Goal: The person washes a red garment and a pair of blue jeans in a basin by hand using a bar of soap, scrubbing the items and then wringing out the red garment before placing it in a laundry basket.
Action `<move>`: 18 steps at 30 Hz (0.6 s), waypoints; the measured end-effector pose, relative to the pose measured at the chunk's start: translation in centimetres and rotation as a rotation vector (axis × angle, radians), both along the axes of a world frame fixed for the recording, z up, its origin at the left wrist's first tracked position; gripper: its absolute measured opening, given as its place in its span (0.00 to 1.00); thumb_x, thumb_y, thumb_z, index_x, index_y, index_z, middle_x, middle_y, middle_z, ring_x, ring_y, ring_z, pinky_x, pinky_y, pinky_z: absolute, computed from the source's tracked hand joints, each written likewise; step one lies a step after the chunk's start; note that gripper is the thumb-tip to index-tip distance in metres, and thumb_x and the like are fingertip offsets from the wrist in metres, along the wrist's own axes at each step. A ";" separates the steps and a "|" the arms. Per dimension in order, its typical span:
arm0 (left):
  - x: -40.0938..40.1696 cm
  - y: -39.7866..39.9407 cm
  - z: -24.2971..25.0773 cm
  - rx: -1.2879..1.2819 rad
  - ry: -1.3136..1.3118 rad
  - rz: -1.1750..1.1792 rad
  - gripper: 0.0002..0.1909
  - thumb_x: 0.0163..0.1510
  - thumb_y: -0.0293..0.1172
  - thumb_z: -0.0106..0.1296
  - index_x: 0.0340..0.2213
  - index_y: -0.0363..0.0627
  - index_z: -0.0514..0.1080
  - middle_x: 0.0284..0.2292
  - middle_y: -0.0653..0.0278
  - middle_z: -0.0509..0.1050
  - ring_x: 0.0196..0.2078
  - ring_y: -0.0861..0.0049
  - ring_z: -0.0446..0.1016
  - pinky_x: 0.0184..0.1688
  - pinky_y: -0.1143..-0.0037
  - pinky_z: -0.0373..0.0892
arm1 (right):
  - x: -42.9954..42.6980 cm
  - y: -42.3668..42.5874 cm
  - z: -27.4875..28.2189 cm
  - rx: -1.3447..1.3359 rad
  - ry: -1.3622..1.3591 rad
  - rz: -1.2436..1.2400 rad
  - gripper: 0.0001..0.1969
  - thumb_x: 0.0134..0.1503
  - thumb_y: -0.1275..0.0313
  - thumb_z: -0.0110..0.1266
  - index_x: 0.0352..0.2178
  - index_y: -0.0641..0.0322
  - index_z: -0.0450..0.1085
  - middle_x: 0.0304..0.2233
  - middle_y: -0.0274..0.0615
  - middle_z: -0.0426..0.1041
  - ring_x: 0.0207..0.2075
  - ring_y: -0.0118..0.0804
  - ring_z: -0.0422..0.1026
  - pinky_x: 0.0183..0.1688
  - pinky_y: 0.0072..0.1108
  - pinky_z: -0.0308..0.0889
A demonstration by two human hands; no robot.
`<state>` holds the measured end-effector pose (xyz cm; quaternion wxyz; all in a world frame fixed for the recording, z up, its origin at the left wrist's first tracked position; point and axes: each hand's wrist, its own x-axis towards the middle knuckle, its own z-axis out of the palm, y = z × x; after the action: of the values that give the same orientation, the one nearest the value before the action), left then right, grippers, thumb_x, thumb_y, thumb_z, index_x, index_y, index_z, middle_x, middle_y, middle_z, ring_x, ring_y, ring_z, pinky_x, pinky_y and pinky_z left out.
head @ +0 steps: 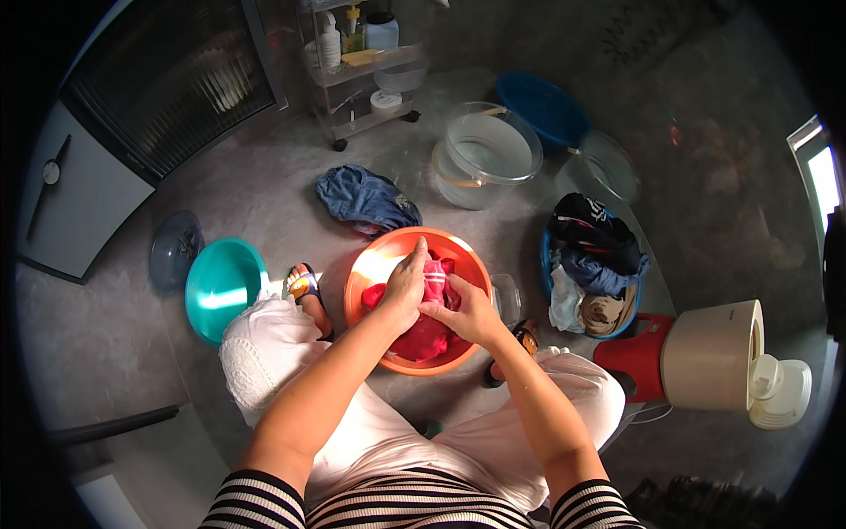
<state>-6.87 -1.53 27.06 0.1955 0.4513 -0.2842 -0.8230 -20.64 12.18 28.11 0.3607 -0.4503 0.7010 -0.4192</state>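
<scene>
A red garment (423,340) with white stripes lies partly bunched in an orange plastic basin (354,330) between my feet. My left hand (406,283) is at the striped part, thumb up, its other fingers mostly hidden behind the palm and cloth. From the right, my right hand (474,308) grips the same cloth, with thumb and index finger curved around it. Both hands are inside the outline of the basin, close together. Sunlight falls on the basin's left inner side.
Blue denim clothing (367,198) lies on the floor beyond the basin. A teal basin (221,291) is at left; a clear bucket (486,155) holding water stands ahead. At right are a blue basin of clothes (595,264) and a cream-and-red appliance (710,357). A wheeled shelf (363,73) stands behind.
</scene>
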 end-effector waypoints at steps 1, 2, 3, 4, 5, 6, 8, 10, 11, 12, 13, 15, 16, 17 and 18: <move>-0.2 0.2 -0.2 0.002 0.004 -0.007 0.34 0.88 0.67 0.57 0.54 0.43 0.84 0.44 0.68 0.85 0.44 0.79 0.83 0.53 0.71 0.81 | -0.6 0.1 -0.7 0.011 -0.198 0.019 0.25 0.80 0.63 0.78 0.68 0.66 0.82 0.56 0.42 0.93 0.55 0.34 0.89 0.63 0.33 0.82; -0.4 0.5 -0.5 -0.094 0.149 -0.084 0.33 0.86 0.66 0.61 0.55 0.42 0.84 0.45 0.68 0.85 0.45 0.80 0.84 0.54 0.70 0.81 | -1.1 0.5 -1.3 -0.076 -0.343 -0.053 0.20 0.80 0.68 0.75 0.67 0.66 0.84 0.56 0.36 0.92 0.55 0.28 0.87 0.63 0.30 0.82; -0.1 0.4 -1.1 -0.194 0.286 -0.152 0.32 0.85 0.65 0.65 0.57 0.42 0.84 0.45 0.68 0.86 0.46 0.80 0.84 0.55 0.70 0.81 | -1.0 0.3 -1.3 -0.166 -0.496 -0.117 0.17 0.81 0.74 0.72 0.66 0.65 0.85 0.55 0.31 0.91 0.55 0.23 0.85 0.62 0.27 0.81; 0.8 -0.7 -2.2 -0.591 0.250 -0.330 0.30 0.82 0.61 0.71 0.54 0.42 0.84 0.44 0.69 0.88 0.46 0.81 0.84 0.53 0.70 0.80 | -1.4 0.4 -1.1 -0.171 -0.541 -0.197 0.16 0.81 0.78 0.67 0.66 0.65 0.85 0.55 0.29 0.91 0.54 0.23 0.85 0.63 0.25 0.80; 1.7 -2.4 -3.7 -0.776 0.184 -0.485 0.26 0.80 0.58 0.74 0.48 0.43 0.84 0.43 0.68 0.89 0.45 0.79 0.84 0.53 0.70 0.79 | -2.1 -0.3 -1.0 -0.205 -0.631 -0.210 0.16 0.81 0.78 0.63 0.65 0.65 0.85 0.55 0.33 0.92 0.54 0.26 0.87 0.64 0.26 0.80; 1.7 -4.3 -4.1 -0.828 0.020 -0.668 0.23 0.81 0.54 0.73 0.45 0.45 0.84 0.45 0.69 0.88 0.46 0.82 0.83 0.53 0.73 0.77 | -2.9 0.3 -0.5 -0.250 -0.716 -0.246 0.16 0.80 0.77 0.61 0.64 0.66 0.85 0.55 0.36 0.92 0.54 0.29 0.88 0.64 0.27 0.82; 2.9 -7.3 -5.8 -0.961 -0.274 -0.989 0.22 0.83 0.47 0.72 0.36 0.44 0.82 0.56 0.60 0.89 0.57 0.77 0.83 0.62 0.72 0.76 | -4.5 0.4 -0.1 -0.324 -0.887 -0.446 0.16 0.75 0.75 0.59 0.59 0.64 0.84 0.55 0.49 0.93 0.56 0.48 0.93 0.68 0.41 0.87; 3.5 -6.4 -6.9 -1.000 -0.046 -0.865 0.21 0.83 0.46 0.72 0.39 0.43 0.81 0.64 0.56 0.87 0.65 0.73 0.82 0.68 0.69 0.75 | -5.6 0.8 1.0 -0.388 -0.969 -0.497 0.16 0.73 0.76 0.57 0.58 0.64 0.82 0.54 0.51 0.93 0.55 0.50 0.92 0.67 0.43 0.87; 4.1 -6.1 -7.3 -1.034 0.174 -0.732 0.20 0.83 0.45 0.72 0.41 0.41 0.81 0.71 0.52 0.84 0.72 0.69 0.80 0.73 0.66 0.73 | -5.8 0.5 1.4 -0.420 -0.948 -0.459 0.17 0.73 0.77 0.56 0.59 0.64 0.82 0.53 0.52 0.92 0.54 0.51 0.92 0.67 0.43 0.87; 4.2 -5.6 -7.4 -0.598 0.209 -0.743 0.17 0.81 0.43 0.74 0.48 0.40 0.82 0.80 0.48 0.76 0.83 0.62 0.72 0.82 0.60 0.69 | -4.3 -0.3 2.3 -0.402 -0.896 -0.513 0.21 0.69 0.79 0.53 0.60 0.65 0.80 0.53 0.51 0.92 0.53 0.49 0.91 0.67 0.42 0.87; 3.0 -4.4 -6.6 -0.592 0.225 -0.751 0.17 0.81 0.43 0.74 0.48 0.40 0.82 0.80 0.48 0.76 0.83 0.62 0.72 0.82 0.60 0.69 | -4.9 0.5 1.8 -0.401 -0.883 -0.526 0.21 0.69 0.79 0.53 0.60 0.65 0.80 0.53 0.51 0.92 0.53 0.49 0.91 0.67 0.42 0.87; 0.7 -1.6 -4.8 -0.908 0.167 -0.562 0.17 0.78 0.41 0.77 0.54 0.42 0.83 0.80 0.49 0.76 0.84 0.58 0.73 0.82 0.57 0.70 | -6.0 2.0 0.8 -0.333 -0.992 -0.389 0.25 0.64 0.82 0.51 0.62 0.67 0.80 0.51 0.50 0.91 0.53 0.48 0.91 0.67 0.39 0.86; 1.4 -0.6 -4.5 -0.869 0.149 -0.593 0.24 0.74 0.40 0.80 0.61 0.44 0.82 0.81 0.50 0.76 0.85 0.54 0.72 0.86 0.53 0.68 | -5.6 2.0 1.3 -0.322 -1.041 -0.305 0.28 0.61 0.81 0.50 0.62 0.68 0.79 0.49 0.48 0.90 0.53 0.47 0.91 0.66 0.37 0.86; 1.6 -0.6 -4.8 -0.868 0.142 -0.593 0.24 0.74 0.40 0.80 0.61 0.44 0.82 0.81 0.50 0.76 0.85 0.54 0.72 0.86 0.53 0.68 | -5.4 1.9 1.9 -0.320 -1.047 -0.304 0.28 0.61 0.81 0.50 0.62 0.68 0.79 0.49 0.48 0.90 0.53 0.47 0.91 0.66 0.37 0.86; 2.5 -1.4 -5.6 -1.048 0.081 -0.691 0.29 0.73 0.40 0.81 0.66 0.46 0.79 0.81 0.51 0.75 0.86 0.53 0.71 0.87 0.53 0.67 | -4.8 0.9 2.8 -0.334 -1.024 -0.204 0.27 0.61 0.79 0.51 0.61 0.68 0.80 0.49 0.47 0.90 0.53 0.47 0.91 0.66 0.36 0.86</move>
<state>-4.35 -2.92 21.45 0.1241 0.1464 -0.7716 -0.6065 -25.44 13.09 30.91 0.5371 -0.1697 0.3999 -0.7231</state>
